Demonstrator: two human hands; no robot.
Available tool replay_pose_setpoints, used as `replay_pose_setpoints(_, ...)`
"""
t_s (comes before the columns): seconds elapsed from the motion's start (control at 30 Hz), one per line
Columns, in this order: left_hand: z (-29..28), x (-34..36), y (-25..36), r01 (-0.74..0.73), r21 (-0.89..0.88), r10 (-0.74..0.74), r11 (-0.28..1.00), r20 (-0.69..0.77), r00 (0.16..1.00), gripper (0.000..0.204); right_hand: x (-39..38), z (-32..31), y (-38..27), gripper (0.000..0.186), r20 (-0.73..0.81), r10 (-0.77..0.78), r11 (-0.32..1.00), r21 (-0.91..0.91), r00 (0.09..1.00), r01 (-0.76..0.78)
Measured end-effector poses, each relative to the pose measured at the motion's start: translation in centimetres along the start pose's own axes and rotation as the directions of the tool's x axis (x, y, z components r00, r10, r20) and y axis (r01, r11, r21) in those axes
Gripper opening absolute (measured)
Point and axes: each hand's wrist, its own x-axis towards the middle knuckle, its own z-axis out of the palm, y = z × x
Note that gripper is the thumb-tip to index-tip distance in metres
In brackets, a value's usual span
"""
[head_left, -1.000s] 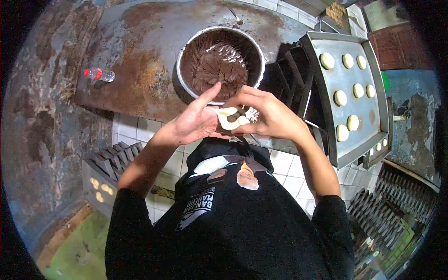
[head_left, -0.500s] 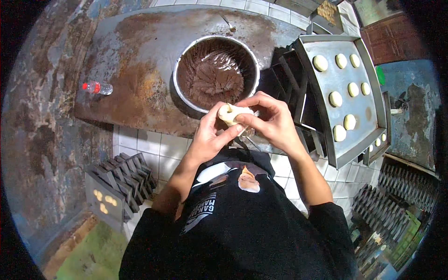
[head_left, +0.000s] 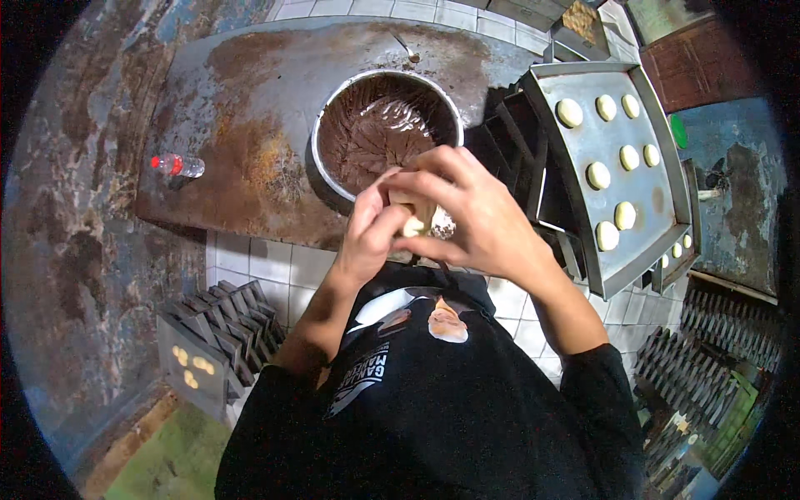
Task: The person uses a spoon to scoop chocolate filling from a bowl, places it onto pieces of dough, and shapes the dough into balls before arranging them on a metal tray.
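A pale piece of soft dough is held between both hands, just off the near rim of a big metal bowl. My left hand closes round it from the left, thumb and fingers pressed against it. My right hand arches over it with fingers and thumb on the dough, covering much of it. Dark brown paste coats the inside of the bowl. Whether any paste is inside the dough is hidden by my fingers.
At the right, a metal tray bearing several round dough pieces rests on a dark rack. A clear bottle with a red cap lies on the stained table. A small spoon lies beyond the bowl. Stacked trays stand lower left.
My right hand has turned and come over the dough, fingers now curled across its top. The dough, open to view before, is mostly covered. My left fingers have wrapped closer round it.
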Motion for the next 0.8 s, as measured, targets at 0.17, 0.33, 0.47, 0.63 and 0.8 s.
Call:
replay_pose_setpoints(0.17,-1.0,-0.3,0.6,0.147,-0.204,-0.138,0.968,0.058,0.989,0.041,-0.7,-0.3,0.5,0.037,-0.118,0.113,0.968,0.237,0.987,-0.083)
replay_pose_setpoints(0.33,1.2,0.4,0.1,-0.076,0.130,0.077,0.989,0.002,0.997,0.030,-1.3,0.0,1.0,0.040,-0.154,0.140,0.972,0.212,0.978,-0.106)
replay_pose_setpoints(0.47,1.6,0.9,-0.4,-0.012,-0.071,0.008,0.997,-0.062,0.998,0.032,-1.8,-1.0,0.2,0.063,-0.179,0.248,0.952,0.228,0.952,-0.205)
replay_pose_setpoints(0.63,4.5,2.3,0.4,0.010,-0.092,-0.015,0.996,-0.050,0.999,0.023,-3.1,-1.1,2.2,0.069,-0.194,0.023,1.000,0.020,0.981,-0.020)
replay_pose_setpoints(0.8,7.0,2.9,2.4,0.069,-0.100,-0.075,0.993,-0.053,0.996,0.035,-5.7,-1.1,3.6,0.031,-0.314,0.417,0.832,0.509,0.853,-0.219)
